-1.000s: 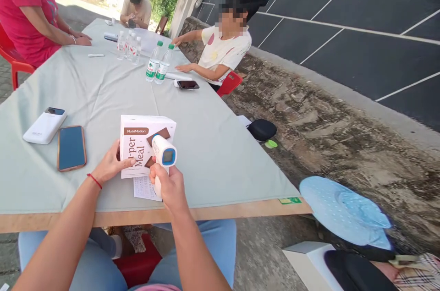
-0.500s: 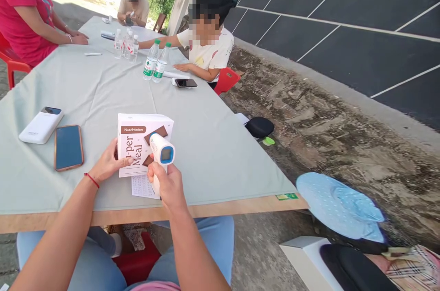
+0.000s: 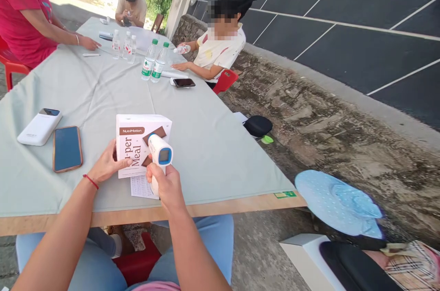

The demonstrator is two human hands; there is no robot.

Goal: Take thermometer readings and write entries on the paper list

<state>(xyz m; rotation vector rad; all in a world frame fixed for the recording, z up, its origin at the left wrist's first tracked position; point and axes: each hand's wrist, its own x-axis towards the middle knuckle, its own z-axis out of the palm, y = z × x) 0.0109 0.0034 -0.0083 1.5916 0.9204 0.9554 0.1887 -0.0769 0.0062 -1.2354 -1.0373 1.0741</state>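
Observation:
My left hand (image 3: 112, 162) grips the left side of a white NutriMotion box (image 3: 142, 122), thumb across its front. The box stands upright on the cloth, with brown bars printed on it. In my right hand (image 3: 167, 183) is a white infrared thermometer (image 3: 158, 146) with a blue-rimmed screen facing me. Its head overlaps the box's right front in view; whether they touch I cannot tell. A printed sheet (image 3: 140, 186) lies under and in front of the box, partly hidden by my right hand.
Left of the box lie a phone (image 3: 68, 149) and a white power bank (image 3: 40, 127). Green-capped water bottles (image 3: 147, 65) and several smaller bottles stand farther back. Another phone (image 3: 184, 82) is near a seated person (image 3: 220, 52). Two other people are around the table (image 3: 220, 158).
The person at the right has drawn back an arm and now holds a small bottle from the group. The person in red has reached a hand forward. My hands keep their hold.

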